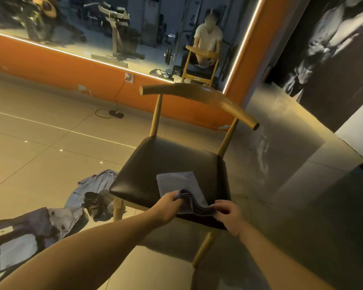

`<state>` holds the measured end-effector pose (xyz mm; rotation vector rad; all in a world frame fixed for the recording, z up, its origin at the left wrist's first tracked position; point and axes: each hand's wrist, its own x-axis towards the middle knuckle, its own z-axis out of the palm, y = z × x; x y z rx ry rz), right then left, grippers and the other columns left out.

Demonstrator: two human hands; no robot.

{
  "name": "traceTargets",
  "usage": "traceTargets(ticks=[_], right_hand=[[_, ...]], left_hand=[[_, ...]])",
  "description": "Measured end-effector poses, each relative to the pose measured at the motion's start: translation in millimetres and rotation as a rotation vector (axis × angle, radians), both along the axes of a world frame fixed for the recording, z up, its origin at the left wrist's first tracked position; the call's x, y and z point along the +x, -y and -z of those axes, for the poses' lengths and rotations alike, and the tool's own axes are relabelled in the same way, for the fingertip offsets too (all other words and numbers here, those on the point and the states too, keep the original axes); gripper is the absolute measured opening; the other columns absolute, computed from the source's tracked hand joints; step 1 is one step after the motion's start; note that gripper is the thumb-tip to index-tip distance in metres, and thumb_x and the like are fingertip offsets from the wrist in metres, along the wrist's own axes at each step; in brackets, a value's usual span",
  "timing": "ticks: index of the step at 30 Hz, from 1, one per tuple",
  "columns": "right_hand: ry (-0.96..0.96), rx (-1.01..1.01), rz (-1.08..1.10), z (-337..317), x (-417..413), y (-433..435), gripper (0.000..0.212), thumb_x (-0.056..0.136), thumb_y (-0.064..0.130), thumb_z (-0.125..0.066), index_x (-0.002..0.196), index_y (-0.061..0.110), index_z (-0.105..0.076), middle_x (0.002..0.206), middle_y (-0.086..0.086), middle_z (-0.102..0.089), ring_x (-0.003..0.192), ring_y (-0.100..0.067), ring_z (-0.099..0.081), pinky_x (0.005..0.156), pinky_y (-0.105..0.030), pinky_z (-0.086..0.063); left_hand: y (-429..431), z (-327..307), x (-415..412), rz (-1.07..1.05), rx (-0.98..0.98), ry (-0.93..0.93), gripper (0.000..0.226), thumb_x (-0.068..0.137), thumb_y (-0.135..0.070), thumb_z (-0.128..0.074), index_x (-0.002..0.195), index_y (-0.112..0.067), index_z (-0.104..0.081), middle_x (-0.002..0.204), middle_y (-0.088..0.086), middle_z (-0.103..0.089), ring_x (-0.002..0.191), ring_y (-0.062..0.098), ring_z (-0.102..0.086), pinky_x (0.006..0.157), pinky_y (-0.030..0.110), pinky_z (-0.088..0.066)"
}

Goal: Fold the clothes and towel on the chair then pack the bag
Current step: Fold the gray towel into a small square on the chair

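A grey-blue towel lies on the front part of the black seat of a wooden chair. Its near edge is lifted in folded layers. My left hand pinches the left end of that raised edge, and my right hand pinches the right end at the seat's front rim. On the floor to the left of the chair lies a crumpled blue garment. A grey and dark bag sits open further left and nearer to me.
A dark bottle-like object lies on the garment by the chair's front left leg. A cable and power strip rest on the tiled floor by the orange wall. A large mirror hangs behind the chair.
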<state>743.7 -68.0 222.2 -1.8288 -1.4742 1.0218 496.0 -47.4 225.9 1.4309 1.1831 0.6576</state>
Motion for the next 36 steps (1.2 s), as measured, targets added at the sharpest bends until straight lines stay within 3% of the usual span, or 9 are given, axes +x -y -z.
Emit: traceTargets(ticks=[5, 10, 17, 21, 24, 27, 29, 32, 36], right_hand=[[-0.118, 0.006, 0.096, -44.4, -23.0, -48.7, 0.016, 0.098, 0.01, -0.06, 0.091, 0.011, -0.075, 0.091, -0.008, -0.073, 0.089, -0.02, -0.067, 0.07, -0.025, -0.051], [-0.002, -0.037, 0.135, -33.5, -43.9, -110.6, 0.021, 0.101, 0.031, -0.056, 0.095, 0.017, -0.069, 0.094, -0.004, -0.07, 0.091, -0.021, -0.065, 0.07, -0.032, -0.048], [0.287, -0.106, 0.163, 8.3, -73.8, -160.1, 0.021, 0.105, 0.034, -0.048, 0.094, 0.021, -0.062, 0.092, -0.001, -0.064, 0.081, -0.013, -0.06, 0.062, -0.027, -0.043], [0.393, -0.114, 0.159, 26.7, -77.4, -168.5, 0.02, 0.104, 0.037, -0.047, 0.095, 0.025, -0.06, 0.092, 0.003, -0.064, 0.082, -0.012, -0.062, 0.075, -0.031, -0.052], [0.436, -0.069, 0.14, 33.3, -78.0, -167.7, 0.019, 0.104, 0.037, -0.048, 0.092, 0.027, -0.06, 0.089, 0.004, -0.064, 0.08, -0.01, -0.062, 0.073, -0.03, -0.052], [0.433, -0.057, 0.13, 32.5, -76.9, -168.7, 0.019, 0.104, 0.037, -0.05, 0.092, 0.026, -0.061, 0.092, 0.003, -0.066, 0.081, -0.01, -0.061, 0.076, -0.031, -0.053], [0.451, -0.03, 0.162, 30.3, -78.4, -166.9, 0.021, 0.104, 0.04, -0.048, 0.103, 0.025, -0.062, 0.101, 0.002, -0.066, 0.087, -0.012, -0.062, 0.08, -0.034, -0.053], [0.614, 0.224, 0.168, 31.5, -86.8, -150.9, 0.037, 0.103, 0.042, -0.046, 0.133, 0.022, -0.056, 0.13, 0.0, -0.061, 0.119, -0.017, -0.058, 0.098, -0.036, -0.05], [0.824, 0.258, -0.132, 46.0, -100.1, -125.1, 0.052, 0.108, 0.042, -0.024, 0.154, 0.023, -0.038, 0.165, 0.0, -0.027, 0.154, -0.019, -0.018, 0.124, -0.041, -0.022]], left_hand=[[-32.6, -2.9, -12.1, -0.17, 0.081, 0.061, 0.016, 0.102, -0.034, -0.059, 0.113, -0.025, -0.065, 0.109, -0.005, -0.069, 0.106, 0.012, -0.066, 0.095, 0.032, -0.054], [-73.6, 11.1, -23.0, -0.366, 0.115, -0.074, 0.02, 0.101, -0.036, -0.06, 0.117, -0.027, -0.054, 0.104, -0.011, -0.06, 0.096, 0.004, -0.06, 0.077, 0.017, -0.046], [-113.2, 35.2, -32.4, -0.381, 0.106, -0.413, 0.012, 0.1, -0.04, -0.059, 0.105, -0.03, -0.055, 0.096, -0.009, -0.06, 0.083, 0.006, -0.058, 0.072, 0.023, -0.047], [-120.7, 47.3, -34.3, -0.395, 0.293, -0.576, 0.035, 0.097, -0.039, -0.063, 0.128, -0.028, -0.054, 0.129, -0.007, -0.051, 0.115, 0.011, -0.049, 0.099, 0.029, -0.045], [-121.6, 42.6, -26.0, -0.248, 0.497, -0.636, 0.039, 0.1, -0.04, -0.054, 0.138, -0.031, -0.054, 0.149, -0.008, -0.044, 0.14, 0.016, -0.033, 0.119, 0.036, -0.024], [-116.5, 42.4, -11.1, -0.004, 0.528, -0.698, 0.054, 0.101, -0.056, -0.041, 0.149, -0.031, -0.045, 0.162, -0.005, -0.034, 0.153, 0.019, -0.019, 0.124, 0.04, -0.006], [-114.4, 51.0, -5.4, 0.114, 0.482, -0.797, 0.068, 0.102, -0.064, -0.032, 0.159, -0.028, -0.028, 0.169, -0.001, -0.02, 0.157, 0.022, -0.01, 0.122, 0.041, 0.007], [-110.4, 63.4, -3.5, 0.143, 0.471, -0.895, 0.073, 0.103, -0.066, -0.023, 0.163, -0.025, -0.013, 0.172, 0.003, -0.008, 0.158, 0.023, -0.002, 0.122, 0.043, 0.013], [-102.1, 71.5, -1.1, 0.121, 0.482, -0.929, 0.072, 0.104, -0.062, -0.014, 0.163, -0.022, -0.008, 0.172, 0.005, -0.001, 0.158, 0.024, 0.004, 0.126, 0.046, 0.012]])
